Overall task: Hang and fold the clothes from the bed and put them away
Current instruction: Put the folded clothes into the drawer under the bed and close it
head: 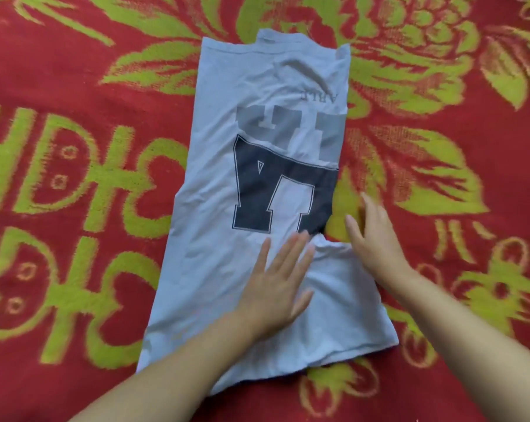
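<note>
A light grey T-shirt (227,123) with a large dark printed letter and number lies flat on the bed, folded lengthwise into a long strip, collar end far from me. My left hand (279,281) presses flat on the lower middle of the shirt, fingers straight. My right hand (373,236) lies flat at the shirt's right edge, partly on the folded-in flap, partly on the blanket, fingers straight.
A red blanket with a green leaf and letter pattern (75,193) covers the whole bed around the shirt. No other clothes or hangers are in view.
</note>
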